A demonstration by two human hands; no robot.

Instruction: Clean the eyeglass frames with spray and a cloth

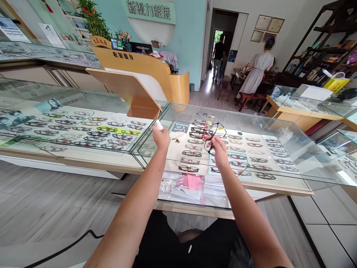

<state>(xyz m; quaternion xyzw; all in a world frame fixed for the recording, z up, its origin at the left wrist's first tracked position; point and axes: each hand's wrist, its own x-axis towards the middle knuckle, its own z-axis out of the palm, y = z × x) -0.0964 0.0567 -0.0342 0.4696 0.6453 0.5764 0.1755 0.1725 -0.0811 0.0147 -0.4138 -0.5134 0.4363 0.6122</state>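
My left hand is closed around a small white bottle, whose top pokes out above the fingers; the rest of it is hidden. In my right hand a pair of black-framed eyeglasses is pinched, held up over the glass display case. The two hands are apart, both above the glass top. Beneath them, rows of eyeglasses lie inside the case, beside a dark printed card.
A tilted wooden-backed panel stands on the glass left of my hands. Pink paper and clear plastic bags lie in the case's near part. Another glass case adjoins at left. A person in a light dress stands at a table behind.
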